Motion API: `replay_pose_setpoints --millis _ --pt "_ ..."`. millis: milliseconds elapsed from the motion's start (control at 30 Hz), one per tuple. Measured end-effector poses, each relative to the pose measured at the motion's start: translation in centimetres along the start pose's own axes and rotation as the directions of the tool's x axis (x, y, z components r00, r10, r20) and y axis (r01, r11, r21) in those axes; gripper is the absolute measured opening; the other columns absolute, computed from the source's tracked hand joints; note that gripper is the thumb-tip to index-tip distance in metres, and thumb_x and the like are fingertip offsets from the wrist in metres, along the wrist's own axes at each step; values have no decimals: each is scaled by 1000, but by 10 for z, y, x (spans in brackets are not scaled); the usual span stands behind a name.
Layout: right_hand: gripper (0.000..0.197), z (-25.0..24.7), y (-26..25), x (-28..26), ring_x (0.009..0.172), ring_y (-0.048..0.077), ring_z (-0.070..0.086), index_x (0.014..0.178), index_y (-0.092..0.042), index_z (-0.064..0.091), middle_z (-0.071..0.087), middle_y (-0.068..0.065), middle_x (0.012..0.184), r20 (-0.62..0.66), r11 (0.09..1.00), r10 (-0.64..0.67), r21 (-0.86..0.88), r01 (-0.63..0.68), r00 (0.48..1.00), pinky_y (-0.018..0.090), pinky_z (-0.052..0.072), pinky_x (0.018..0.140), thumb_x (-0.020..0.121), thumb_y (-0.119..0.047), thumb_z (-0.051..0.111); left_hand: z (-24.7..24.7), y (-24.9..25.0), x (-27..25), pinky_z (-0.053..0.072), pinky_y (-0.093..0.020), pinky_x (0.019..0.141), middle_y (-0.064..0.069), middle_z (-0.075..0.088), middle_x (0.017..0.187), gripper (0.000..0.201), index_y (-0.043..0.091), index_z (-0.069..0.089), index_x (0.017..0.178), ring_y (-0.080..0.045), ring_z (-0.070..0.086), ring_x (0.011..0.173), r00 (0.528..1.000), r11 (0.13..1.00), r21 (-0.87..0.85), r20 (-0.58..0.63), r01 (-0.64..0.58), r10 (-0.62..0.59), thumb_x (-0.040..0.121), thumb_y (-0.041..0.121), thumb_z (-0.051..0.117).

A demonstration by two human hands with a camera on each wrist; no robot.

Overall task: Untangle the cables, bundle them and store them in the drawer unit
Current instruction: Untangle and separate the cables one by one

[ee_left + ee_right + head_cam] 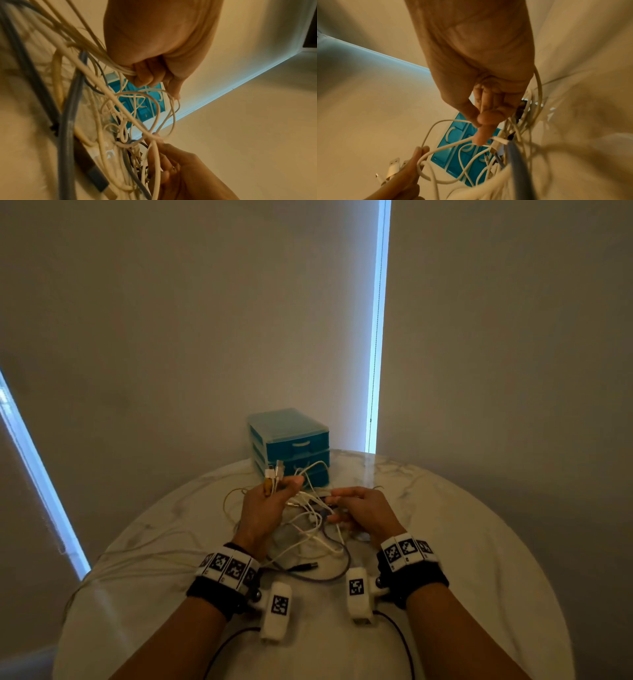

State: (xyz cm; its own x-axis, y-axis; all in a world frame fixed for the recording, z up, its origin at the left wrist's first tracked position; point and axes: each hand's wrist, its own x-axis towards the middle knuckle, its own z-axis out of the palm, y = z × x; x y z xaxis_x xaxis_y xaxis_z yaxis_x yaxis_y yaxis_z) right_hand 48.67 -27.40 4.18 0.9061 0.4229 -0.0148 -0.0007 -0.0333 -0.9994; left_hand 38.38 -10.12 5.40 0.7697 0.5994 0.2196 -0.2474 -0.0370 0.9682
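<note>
The task is at an early stage: the cables (310, 518) are one knot, nothing is bundled, and all three drawers of the drawer unit (291, 445) look closed, so untangling, coiling and storing all remain.

The tangle hangs between both hands just above the near-middle of the counter (462, 542), with loops trailing onto the marble toward the near edge. It is mostly thin white leads, crossed by a thicker grey cable (68, 128) whose dark plug (305, 566) lies on the counter nearer the person.

The left hand (265, 508) is closed around a gathered sheaf of white leads, their connector ends (274, 472) sticking up out of the fist. The right hand (363, 513) works into the knot, its fingers (481, 135) pinching a white strand.

The blue unit stands at the far side of the counter, just beyond the tangle.
</note>
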Motion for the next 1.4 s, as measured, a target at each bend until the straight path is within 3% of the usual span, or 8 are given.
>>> replay_pose_setpoints --millis 133,233,400,667,833,1033,1233,1400 --pt "53 -2 5 5 90 27 80 120 -9 62 83 0 96 -88 997 -68 -53 63 994 50 65 84 74 -7 88 -6 2 4 33 -18 40 13 51 50 17 16 81 109 -3 35 39 992 971 -218 -58 94 -109 97 28 78" --pt "78 1 12 9 95 23 79 121 -31 51 82 -6 96 -116 981 -160 -127 145 980 54 61 94 55 -34 93 -9 -4 8 27 -20 38 8 39 53 26 14 79 118 -5 26 40 992 959 -263 -47 102 -119 98 29 76" --pt "30 5 8 6 86 15 76 109 -30 71 79 -6 88 -188 936 -253 -295 191 949 37 62 85 83 -30 86 -10 -4 7 26 -20 39 10 41 53 25 12 77 120 -5 26 41 995 954 -288 -39 77 -92 100 27 74" --pt "26 4 1 7 76 16 65 110 -28 74 64 -3 77 -405 920 -388 -229 319 828 35 59 76 87 -28 86 -9 -4 3 25 -21 41 10 35 54 27 15 75 125 -5 24 43 992 935 -351 -82 61 -95 103 31 69" --pt "14 17 -15 -10 87 18 70 109 -26 71 71 4 92 -265 884 -467 -159 440 844 18 57 75 95 -25 76 -7 -2 -1 26 -21 40 10 37 52 30 16 77 123 -7 24 44 996 954 -297 -59 46 -66 100 35 72" --pt "27 40 -15 -20 78 17 74 95 -30 81 77 -3 80 323 778 -334 -436 452 886 40 62 80 89 -57 77 -5 17 -14 40 -13 44 15 55 50 22 17 76 119 1 47 42 1000 980 -199 10 -4 6 103 30 69" --pt "26 22 -21 -12 64 8 65 96 -26 81 74 -2 76 -155 904 -428 -90 419 890 30 55 62 100 -49 69 -20 8 1 30 -24 46 -1 46 61 39 26 85 108 -9 33 48 996 995 81 70 50 -56 90 60 76" --pt "23 22 -27 -17 64 14 60 116 -19 76 73 6 89 -235 874 -417 161 458 878 21 48 52 108 -34 61 -27 2 3 34 -25 49 -9 65 78 35 27 87 100 -9 41 53 973 971 227 199 70 -116 87 59 82"
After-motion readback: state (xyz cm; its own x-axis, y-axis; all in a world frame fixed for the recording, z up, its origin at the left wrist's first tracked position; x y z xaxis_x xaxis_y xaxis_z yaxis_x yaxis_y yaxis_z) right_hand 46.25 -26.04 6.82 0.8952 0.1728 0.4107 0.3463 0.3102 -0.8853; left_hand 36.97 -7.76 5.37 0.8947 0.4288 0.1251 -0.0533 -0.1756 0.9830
